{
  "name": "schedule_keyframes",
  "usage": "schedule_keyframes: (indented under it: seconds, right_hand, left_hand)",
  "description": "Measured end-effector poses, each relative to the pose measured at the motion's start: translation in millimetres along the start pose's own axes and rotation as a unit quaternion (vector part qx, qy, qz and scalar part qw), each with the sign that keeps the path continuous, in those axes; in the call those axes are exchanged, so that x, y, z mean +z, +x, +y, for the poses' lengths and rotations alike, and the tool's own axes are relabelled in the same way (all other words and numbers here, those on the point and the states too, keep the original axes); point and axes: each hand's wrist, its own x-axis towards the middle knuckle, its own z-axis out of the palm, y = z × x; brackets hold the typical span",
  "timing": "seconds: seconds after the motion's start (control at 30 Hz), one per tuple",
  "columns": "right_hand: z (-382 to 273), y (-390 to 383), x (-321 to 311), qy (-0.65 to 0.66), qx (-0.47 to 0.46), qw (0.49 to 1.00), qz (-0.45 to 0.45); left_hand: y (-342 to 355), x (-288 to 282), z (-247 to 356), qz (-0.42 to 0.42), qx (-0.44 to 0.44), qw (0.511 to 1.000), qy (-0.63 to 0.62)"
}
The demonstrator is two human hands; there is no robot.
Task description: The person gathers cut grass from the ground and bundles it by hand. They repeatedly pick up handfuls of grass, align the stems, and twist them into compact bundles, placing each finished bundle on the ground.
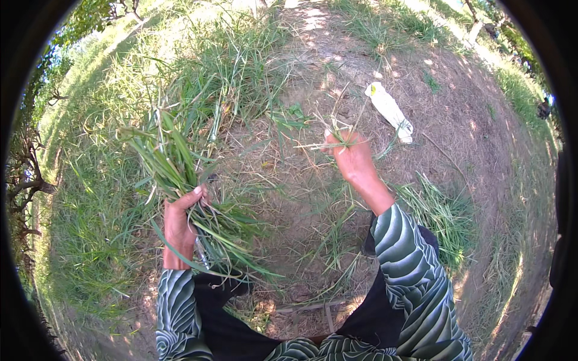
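My left hand [179, 228] is closed round a thick bundle of long green grass [171, 153]. The blades stick out above the fist and trail down to its right. A narrow shiny piece [202, 256] shows below that hand among the blades; I cannot tell what it is. To the right and farther forward, my right hand [354, 161] is closed on a few thin grass stalks [340, 143], held low over the ground. Part of its fingers is hidden behind the stalks and the back of the hand.
Beyond my right hand a crumpled white plastic item [390, 111] lies on the dry ground. A heap of cut grass [442, 219] lies beside my right forearm. Tall standing grass [223, 78] grows ahead and to the left. Tree branches [30, 186] show at the left rim.
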Motion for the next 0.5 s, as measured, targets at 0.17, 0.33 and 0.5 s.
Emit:
schedule_keyframes:
  seconds: [0.17, 0.33, 0.5]
  right_hand:
    - [-20, -10, 5, 0.207, 0.156, 0.958, -0.126]
    - [-5, -28, 41, 0.394, 0.28, 0.84, -0.247]
    - [10, -43, 72, 0.495, 0.355, 0.759, -0.23]
  left_hand:
    - [-9, 12, -2, 0.0, 0.014, 0.999, 0.029]
    - [-22, 18, -1, -0.041, 0.01, 0.999, 0.027]
    - [-35, 33, -3, -0.132, -0.028, 0.989, 0.065]
